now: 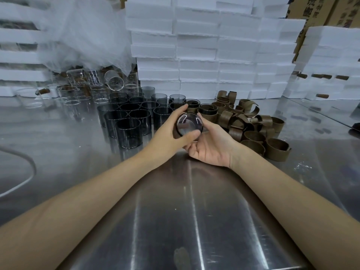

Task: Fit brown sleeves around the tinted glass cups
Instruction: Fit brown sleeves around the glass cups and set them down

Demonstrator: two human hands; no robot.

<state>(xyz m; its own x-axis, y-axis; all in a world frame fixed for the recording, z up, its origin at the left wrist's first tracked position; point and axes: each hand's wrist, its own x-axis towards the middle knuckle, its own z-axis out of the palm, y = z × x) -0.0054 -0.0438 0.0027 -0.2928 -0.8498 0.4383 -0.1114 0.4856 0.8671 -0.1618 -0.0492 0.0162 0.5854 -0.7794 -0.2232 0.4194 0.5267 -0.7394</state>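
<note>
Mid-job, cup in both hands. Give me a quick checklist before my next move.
1. Grip: left hand and right hand both hold the tinted cup, base toward the camera: ok.
2. Sleeve seated on that cup: fingers cover its wall: cannot tell.
3. Brown sleeves in supply, piled on the right: ok.
4. Bare tinted cups upright on the left: ok.
5. Free spot on the steel table to set down: ok.

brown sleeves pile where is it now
Head view: the brown sleeves lie heaped on the steel table, right of the held cup, before the white foam stacks.
</note>
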